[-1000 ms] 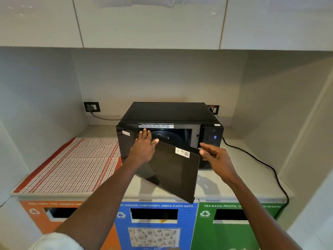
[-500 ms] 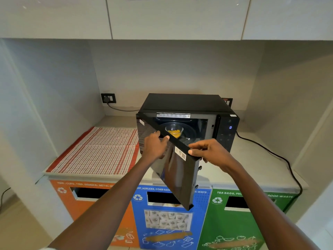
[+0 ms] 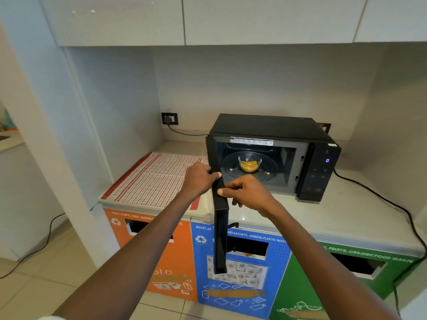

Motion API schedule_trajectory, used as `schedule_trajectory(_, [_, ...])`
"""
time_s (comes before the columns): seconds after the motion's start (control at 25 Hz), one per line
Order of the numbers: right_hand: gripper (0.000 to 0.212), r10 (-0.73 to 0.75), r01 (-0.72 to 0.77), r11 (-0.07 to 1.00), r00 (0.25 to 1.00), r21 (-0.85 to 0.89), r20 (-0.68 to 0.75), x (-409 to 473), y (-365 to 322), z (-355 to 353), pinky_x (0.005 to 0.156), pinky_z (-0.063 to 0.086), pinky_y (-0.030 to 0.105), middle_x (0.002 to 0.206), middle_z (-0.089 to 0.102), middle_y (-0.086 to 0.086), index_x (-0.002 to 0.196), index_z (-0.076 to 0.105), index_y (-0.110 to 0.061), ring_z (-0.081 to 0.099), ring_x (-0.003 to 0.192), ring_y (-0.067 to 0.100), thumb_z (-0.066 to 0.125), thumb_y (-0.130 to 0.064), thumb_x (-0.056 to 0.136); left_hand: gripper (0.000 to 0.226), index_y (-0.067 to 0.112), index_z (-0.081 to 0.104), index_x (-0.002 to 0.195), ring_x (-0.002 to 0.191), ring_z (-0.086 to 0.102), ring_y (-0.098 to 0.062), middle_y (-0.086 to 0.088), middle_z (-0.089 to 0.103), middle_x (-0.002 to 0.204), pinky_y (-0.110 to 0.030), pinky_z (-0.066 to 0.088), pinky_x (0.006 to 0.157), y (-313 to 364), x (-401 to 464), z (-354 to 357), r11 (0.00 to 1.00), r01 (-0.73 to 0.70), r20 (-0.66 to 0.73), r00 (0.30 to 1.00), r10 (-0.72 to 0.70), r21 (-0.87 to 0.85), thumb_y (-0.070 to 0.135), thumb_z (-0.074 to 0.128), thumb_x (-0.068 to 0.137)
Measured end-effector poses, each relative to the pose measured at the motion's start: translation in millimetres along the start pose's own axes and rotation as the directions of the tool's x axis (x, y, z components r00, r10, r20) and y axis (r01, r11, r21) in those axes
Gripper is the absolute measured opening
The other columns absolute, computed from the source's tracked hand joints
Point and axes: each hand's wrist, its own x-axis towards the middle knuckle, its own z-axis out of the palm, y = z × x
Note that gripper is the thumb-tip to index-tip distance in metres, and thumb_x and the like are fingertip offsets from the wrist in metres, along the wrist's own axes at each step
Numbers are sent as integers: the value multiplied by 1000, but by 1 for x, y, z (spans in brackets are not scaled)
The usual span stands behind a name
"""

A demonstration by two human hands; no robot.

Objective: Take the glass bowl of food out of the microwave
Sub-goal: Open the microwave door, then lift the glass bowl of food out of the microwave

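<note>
A black microwave [image 3: 272, 128] stands on the counter with its door [image 3: 220, 227] swung wide, edge-on toward me. Inside, on the turntable, sits a small glass bowl [image 3: 250, 162] holding yellow food. My left hand [image 3: 198, 179] grips the door's top edge from the left. My right hand [image 3: 247, 195] pinches the same edge from the right, thumb on the door's outer rim. Both hands are in front of the cavity, below and left of the bowl.
A red-striped cloth [image 3: 157, 179] covers the counter left of the microwave. The power cable [image 3: 392, 204] trails along the counter [image 3: 346, 218] on the right. Orange, blue and green waste bins [image 3: 245, 273] stand below the counter. Cabinets hang overhead.
The door has swung from half open to fully open with both hands on it, and the bowl has come fully into view. My head has shifted left and back.
</note>
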Motion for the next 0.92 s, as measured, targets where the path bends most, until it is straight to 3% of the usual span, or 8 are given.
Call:
schedule_trajectory(0.08, [28,13,-13,1000,1000,10,-21,4,-8,18,54,50,24,79,75,9,89,77,-10,62,58,9,71,-36,82,43,11,50,52,50,43,-15,-6,48,52,-30,37,53,-7,-3,-11,1000,17,8,1000,-17,8,28,69,88])
schedule_trajectory(0.2, [36,14,-15,1000,997,-14,-71,9,-20,45,51,48,25,79,73,19,83,74,-1,61,56,15,70,-37,82,49,12,43,49,47,35,-14,-3,39,48,-27,30,50,-16,-7,-25,998,26,4,1000,-26,56,26,69,88])
schedule_trajectory(0.28, [39,5,-8,1000,995,-26,-104,11,-27,61,51,50,29,74,72,21,78,73,1,61,52,16,67,-37,84,49,12,43,48,46,34,-14,-3,38,48,-26,29,50,-21,-9,-33,994,23,-5,1000,-23,104,25,68,88])
schedule_trajectory(0.44, [43,-27,19,999,988,-50,-151,13,-38,86,70,59,47,72,71,22,72,71,4,68,66,31,61,-35,87,49,14,45,46,46,37,-13,-1,40,47,-24,27,50,-25,-11,-46,983,47,-28,999,-43,180,23,68,89])
schedule_trajectory(0.6, [39,-17,16,1000,990,-11,-139,17,-44,100,70,59,51,75,72,20,77,70,3,70,69,32,57,-31,90,34,7,61,59,52,46,-17,-3,47,52,-26,34,53,-27,-6,-52,958,102,-59,994,-89,266,22,69,88])
schedule_trajectory(0.8, [31,-6,10,999,993,31,-120,18,-43,105,72,60,51,79,72,20,82,71,2,70,72,33,56,-24,90,29,9,62,62,48,42,-8,1,46,54,-22,26,45,-25,-7,-46,925,128,-129,988,-87,357,20,68,89])
schedule_trajectory(0.92, [26,39,-32,997,995,75,-89,16,-42,102,59,60,34,81,74,17,89,72,-1,67,57,20,53,-18,91,34,11,52,57,47,40,-9,1,42,54,-22,25,42,-21,-11,-42,914,107,-167,985,-44,390,11,65,89])
